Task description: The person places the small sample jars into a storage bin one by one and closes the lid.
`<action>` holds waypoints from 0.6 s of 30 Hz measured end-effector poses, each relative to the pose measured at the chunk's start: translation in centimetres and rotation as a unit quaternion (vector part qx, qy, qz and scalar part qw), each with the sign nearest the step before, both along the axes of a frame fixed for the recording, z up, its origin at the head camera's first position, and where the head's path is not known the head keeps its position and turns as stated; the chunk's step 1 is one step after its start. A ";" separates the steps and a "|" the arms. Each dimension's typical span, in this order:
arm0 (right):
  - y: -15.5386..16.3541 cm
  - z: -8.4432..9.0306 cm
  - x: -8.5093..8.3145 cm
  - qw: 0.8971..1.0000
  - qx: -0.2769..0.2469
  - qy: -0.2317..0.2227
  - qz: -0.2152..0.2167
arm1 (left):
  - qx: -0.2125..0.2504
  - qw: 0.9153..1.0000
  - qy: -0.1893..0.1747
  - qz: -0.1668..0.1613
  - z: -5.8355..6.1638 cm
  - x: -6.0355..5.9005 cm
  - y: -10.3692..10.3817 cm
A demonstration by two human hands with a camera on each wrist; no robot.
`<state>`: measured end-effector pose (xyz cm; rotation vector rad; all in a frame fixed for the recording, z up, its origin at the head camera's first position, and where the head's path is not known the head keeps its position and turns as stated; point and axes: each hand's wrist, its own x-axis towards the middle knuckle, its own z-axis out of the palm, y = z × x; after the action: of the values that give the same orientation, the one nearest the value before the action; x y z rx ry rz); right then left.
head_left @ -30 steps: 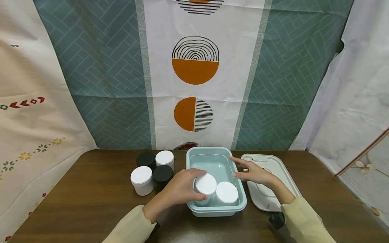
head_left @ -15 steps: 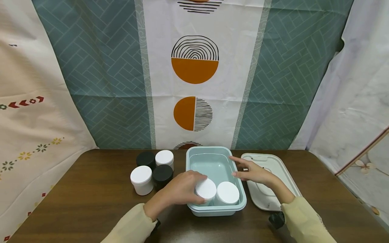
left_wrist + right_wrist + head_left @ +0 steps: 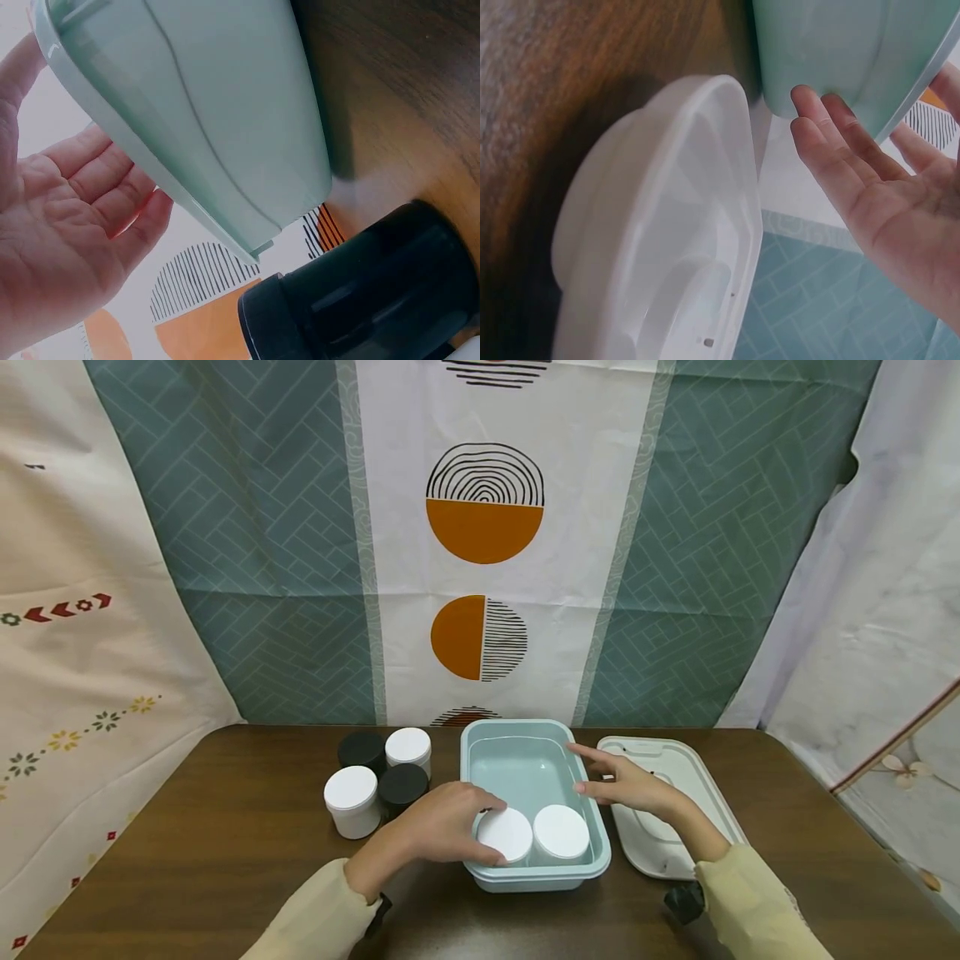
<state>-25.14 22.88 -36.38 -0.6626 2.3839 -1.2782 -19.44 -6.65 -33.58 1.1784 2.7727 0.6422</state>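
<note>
The left hand (image 3: pixel 442 823) has lowered a white-lidded jar (image 3: pixel 505 835) into the pale blue tub (image 3: pixel 517 735); 1 second ago the jar rode higher, above the rim. It now sits at the tub's 7 o'clock corner, touching a second white jar (image 3: pixel 561 832). The fingers still curl over its lid. The right hand (image 3: pixel 626 785), fingers straight, rests against the tub's 3 o'clock rim, steadying it. 4 jars (image 3: pixel 378 779) wait at 9 o'clock; the white tub lid (image 3: pixel 678 760) lies at 3 o'clock.

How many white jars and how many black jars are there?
White jars: 4, two on the table, two in the tub.
Black jars: 2, both on the table.
Total: 6 jars.
</note>
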 end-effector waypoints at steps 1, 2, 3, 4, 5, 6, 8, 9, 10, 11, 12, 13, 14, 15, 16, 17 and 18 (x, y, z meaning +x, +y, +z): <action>0.0 0.0 0.0 1.000 0.000 0.000 0.000 | 0.001 1.000 -0.003 0.000 0.0 0.0 0.0; 0.0 0.1 0.0 1.000 0.000 -0.001 0.000 | 0.002 1.000 -0.006 -0.001 0.0 0.0 -0.1; 0.0 0.1 0.1 1.000 0.000 -0.002 0.000 | 0.004 1.000 -0.010 -0.001 0.0 0.0 -0.1; 0.0 0.1 0.1 1.000 -0.001 -0.004 0.000 | 0.005 1.000 -0.014 -0.002 -0.1 0.0 -0.1; 0.0 0.1 0.1 1.000 -0.001 -0.005 0.000 | 0.007 1.000 -0.018 -0.002 -0.1 0.0 -0.2; 0.0 0.1 0.1 1.000 -0.001 -0.005 -0.001 | 0.010 1.000 -0.021 -0.002 -0.1 0.1 -0.2; 0.0 0.1 0.1 1.000 -0.003 -0.006 -0.002 | 0.018 1.000 -0.024 0.001 -0.1 0.2 -0.4; 0.0 0.1 0.1 1.000 -0.004 -0.006 -0.002 | 0.025 0.999 -0.023 0.005 -0.1 0.3 -0.6; 0.0 0.1 0.1 1.000 -0.004 -0.006 -0.002 | 0.032 0.999 -0.020 0.010 -0.2 0.4 -0.9; -0.1 0.1 0.1 1.000 -0.004 -0.006 -0.003 | 0.042 0.999 -0.018 0.015 -0.2 0.5 -1.1; -0.1 0.1 0.1 1.000 -0.003 -0.006 -0.003 | 0.051 0.998 -0.013 0.022 -0.2 0.6 -1.5; -0.1 0.1 0.1 1.000 -0.003 -0.006 -0.002 | 0.060 0.998 -0.005 0.028 -0.2 0.7 -1.8; -0.1 0.1 0.2 1.000 -0.003 -0.005 -0.003 | 0.070 0.997 0.004 0.035 -0.2 0.8 -2.2; -0.1 0.1 0.2 1.000 -0.001 -0.005 -0.003 | 0.081 0.996 0.013 0.040 -0.2 0.8 -2.7; -0.1 0.1 0.2 1.000 -0.001 -0.005 -0.004 | 0.091 0.994 0.018 0.048 -0.2 0.9 -3.2; -0.1 0.1 0.2 1.000 -0.001 -0.005 -0.004 | 0.101 0.993 0.023 0.057 -0.2 0.9 -3.7; -0.1 0.1 0.2 1.000 -0.001 -0.005 -0.004 | 0.108 0.992 0.033 0.063 -0.2 1.0 -4.2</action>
<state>-24.94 22.79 -36.23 -0.6456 2.3807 -1.2841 -18.47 -10.86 -33.80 1.0827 2.9111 0.9529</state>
